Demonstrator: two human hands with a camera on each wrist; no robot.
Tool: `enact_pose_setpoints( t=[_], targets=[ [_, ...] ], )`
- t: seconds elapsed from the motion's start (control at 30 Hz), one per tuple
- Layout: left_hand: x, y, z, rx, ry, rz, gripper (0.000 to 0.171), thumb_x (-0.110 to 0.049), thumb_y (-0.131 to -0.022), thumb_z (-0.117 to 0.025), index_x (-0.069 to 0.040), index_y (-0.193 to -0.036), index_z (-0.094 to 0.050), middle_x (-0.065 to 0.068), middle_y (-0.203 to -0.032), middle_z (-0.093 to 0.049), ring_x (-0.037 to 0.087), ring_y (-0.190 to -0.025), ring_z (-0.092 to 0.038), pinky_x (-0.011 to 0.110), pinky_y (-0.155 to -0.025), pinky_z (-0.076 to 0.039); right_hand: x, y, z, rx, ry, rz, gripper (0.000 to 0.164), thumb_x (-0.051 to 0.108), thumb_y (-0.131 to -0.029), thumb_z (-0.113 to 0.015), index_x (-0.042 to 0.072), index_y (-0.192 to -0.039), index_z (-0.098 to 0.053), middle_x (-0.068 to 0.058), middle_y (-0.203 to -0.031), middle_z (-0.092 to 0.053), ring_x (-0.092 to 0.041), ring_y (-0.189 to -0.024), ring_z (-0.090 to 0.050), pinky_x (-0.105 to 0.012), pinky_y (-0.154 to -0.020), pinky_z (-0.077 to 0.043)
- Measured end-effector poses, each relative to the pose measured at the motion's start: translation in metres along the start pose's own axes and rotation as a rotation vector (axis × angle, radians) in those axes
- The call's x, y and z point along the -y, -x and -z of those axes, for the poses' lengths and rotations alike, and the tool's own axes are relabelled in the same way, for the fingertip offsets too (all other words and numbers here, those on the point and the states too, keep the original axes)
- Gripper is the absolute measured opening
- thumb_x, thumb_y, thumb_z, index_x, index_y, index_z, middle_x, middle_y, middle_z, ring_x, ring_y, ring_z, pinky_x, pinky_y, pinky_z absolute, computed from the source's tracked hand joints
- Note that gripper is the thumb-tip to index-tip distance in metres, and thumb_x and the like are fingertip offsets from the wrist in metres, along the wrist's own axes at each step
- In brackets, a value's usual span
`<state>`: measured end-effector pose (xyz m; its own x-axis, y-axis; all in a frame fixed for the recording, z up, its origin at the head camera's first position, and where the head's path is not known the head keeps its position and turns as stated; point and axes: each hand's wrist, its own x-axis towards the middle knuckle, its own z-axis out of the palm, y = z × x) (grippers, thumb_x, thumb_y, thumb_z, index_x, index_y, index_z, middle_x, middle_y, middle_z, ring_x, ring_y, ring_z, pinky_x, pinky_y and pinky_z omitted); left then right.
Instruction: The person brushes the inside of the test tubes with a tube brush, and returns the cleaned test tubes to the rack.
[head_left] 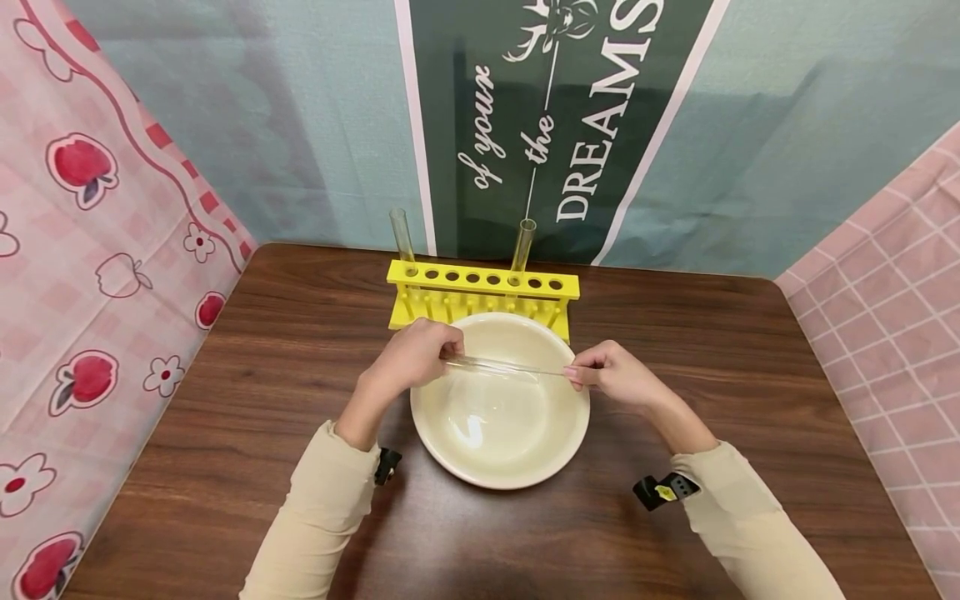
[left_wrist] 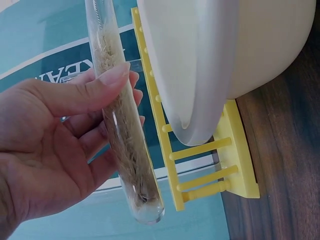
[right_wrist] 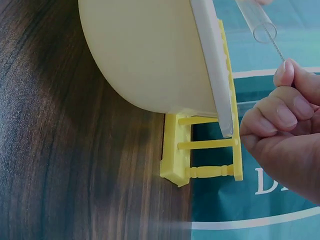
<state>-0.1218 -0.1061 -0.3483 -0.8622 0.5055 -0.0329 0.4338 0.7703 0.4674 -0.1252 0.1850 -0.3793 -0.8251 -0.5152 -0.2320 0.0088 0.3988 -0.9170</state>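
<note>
My left hand (head_left: pixel 416 354) grips a clear glass test tube (left_wrist: pixel 149 215), thumb on one side and fingers behind it. Inside the tube lies the bristle head of a test tube brush (left_wrist: pixel 128 142), reaching close to the rounded end. At the tube's open mouth, the brush's twisted wire (right_wrist: pixel 276 48) comes out, and my right hand (head_left: pixel 611 375) pinches it between thumb and forefinger. Tube and wire run roughly level across the top of a cream bowl (head_left: pixel 502 417), above its far half.
A yellow test tube rack (head_left: pixel 483 284) stands just behind the bowl. It holds one glass tube (head_left: pixel 402 236) at its left end and another tube (head_left: pixel 522 250) right of centre. Black wrist straps are on both arms. A printed cloth (head_left: pixel 330 167) hangs behind the wooden table (head_left: pixel 262 400).
</note>
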Motion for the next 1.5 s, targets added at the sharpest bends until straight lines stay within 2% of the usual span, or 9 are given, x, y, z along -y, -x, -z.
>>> enact_pose_setpoints(
  t=[0.23, 0.43, 0.57, 0.73, 0.83, 0.97, 1.07, 1.3, 1.5],
  targets=[
    [0.001, 0.002, -0.001, -0.014, 0.018, 0.018, 0.021, 0.009, -0.069, -0.065, -0.011, -0.076, -0.064, 0.0, -0.075, -0.06, 0.016, -0.069, -0.051, 0.027, -0.061, -0.042, -0.005, 0.001, 0.006, 0.034, -0.099, -0.029, 0.021, 0.0, -0.087, -0.054, -0.016, -0.074, -0.058, -0.007, -0.064, -0.051, -0.018, -0.063, -0.049, -0.027, -0.061, -0.045],
    [0.003, 0.004, -0.001, -0.028, 0.042, 0.03, 0.022, 0.01, -0.067, -0.066, -0.01, -0.078, -0.064, 0.001, -0.076, -0.061, 0.016, -0.07, -0.052, 0.028, -0.063, -0.043, -0.008, 0.003, 0.011, 0.052, -0.137, -0.027, 0.022, 0.0, -0.087, -0.055, -0.018, -0.076, -0.057, -0.004, -0.063, -0.05, -0.014, -0.061, -0.047, -0.023, -0.058, -0.044],
    [0.007, 0.005, -0.001, -0.03, 0.056, 0.047, 0.022, 0.01, -0.067, -0.067, -0.009, -0.078, -0.064, 0.001, -0.077, -0.062, 0.016, -0.072, -0.054, 0.029, -0.064, -0.044, -0.01, 0.006, 0.015, 0.054, -0.163, -0.04, 0.024, 0.001, -0.087, -0.055, -0.018, -0.073, -0.055, -0.004, -0.06, -0.049, -0.012, -0.054, -0.04, -0.023, -0.05, -0.035],
    [0.011, 0.008, -0.001, -0.034, 0.062, 0.066, 0.022, 0.009, -0.068, -0.068, -0.01, -0.078, -0.064, 0.001, -0.078, -0.062, 0.017, -0.074, -0.056, 0.029, -0.063, -0.045, -0.013, 0.008, 0.02, 0.057, -0.168, -0.033, 0.024, 0.002, -0.088, -0.055, -0.006, -0.065, -0.057, -0.007, -0.057, -0.047, -0.016, -0.047, -0.028, -0.027, -0.045, -0.023],
    [0.013, 0.008, -0.001, -0.047, 0.061, 0.07, 0.023, 0.01, -0.067, -0.066, -0.01, -0.078, -0.065, 0.0, -0.076, -0.061, 0.016, -0.072, -0.055, 0.029, -0.062, -0.045, -0.015, 0.009, 0.023, 0.058, -0.16, -0.02, 0.026, 0.003, -0.088, -0.055, -0.004, -0.063, -0.056, -0.006, -0.056, -0.045, -0.018, -0.046, -0.027, -0.027, -0.044, -0.024],
    [0.015, 0.009, 0.001, -0.064, 0.045, 0.074, 0.023, 0.011, -0.067, -0.065, -0.011, -0.076, -0.064, 0.0, -0.074, -0.06, 0.016, -0.07, -0.052, 0.029, -0.062, -0.043, -0.017, 0.011, 0.027, 0.048, -0.152, -0.017, 0.028, 0.004, -0.088, -0.055, -0.006, -0.062, -0.053, -0.004, -0.055, -0.045, -0.019, -0.045, -0.027, -0.035, -0.045, -0.018],
    [0.016, 0.01, 0.003, -0.07, 0.029, 0.085, 0.023, 0.01, -0.067, -0.064, -0.011, -0.076, -0.063, -0.001, -0.073, -0.059, 0.017, -0.07, -0.052, 0.031, -0.063, -0.044, -0.019, 0.012, 0.03, 0.039, -0.152, -0.023, 0.028, 0.005, -0.088, -0.055, -0.006, -0.062, -0.053, -0.005, -0.055, -0.044, -0.022, -0.045, -0.026, -0.037, -0.045, -0.017],
    [0.022, 0.015, 0.005, -0.092, 0.022, 0.141, 0.023, 0.011, -0.067, -0.062, -0.011, -0.076, -0.064, 0.0, -0.074, -0.06, 0.019, -0.071, -0.053, 0.033, -0.064, -0.044, -0.024, 0.017, 0.038, 0.05, -0.159, 0.009, 0.028, 0.003, -0.089, -0.053, -0.01, -0.064, -0.049, -0.008, -0.053, -0.038, -0.027, -0.046, -0.023, -0.039, -0.046, -0.016],
    [0.029, 0.021, 0.009, -0.121, 0.021, 0.183, 0.021, 0.011, -0.069, -0.062, -0.01, -0.076, -0.064, 0.002, -0.075, -0.06, 0.02, -0.072, -0.053, 0.034, -0.063, -0.044, -0.032, 0.022, 0.046, 0.061, -0.187, 0.029, 0.028, 0.001, -0.09, -0.051, -0.009, -0.064, -0.049, -0.007, -0.053, -0.033, -0.027, -0.047, -0.022, -0.037, -0.045, -0.017]
  ],
)
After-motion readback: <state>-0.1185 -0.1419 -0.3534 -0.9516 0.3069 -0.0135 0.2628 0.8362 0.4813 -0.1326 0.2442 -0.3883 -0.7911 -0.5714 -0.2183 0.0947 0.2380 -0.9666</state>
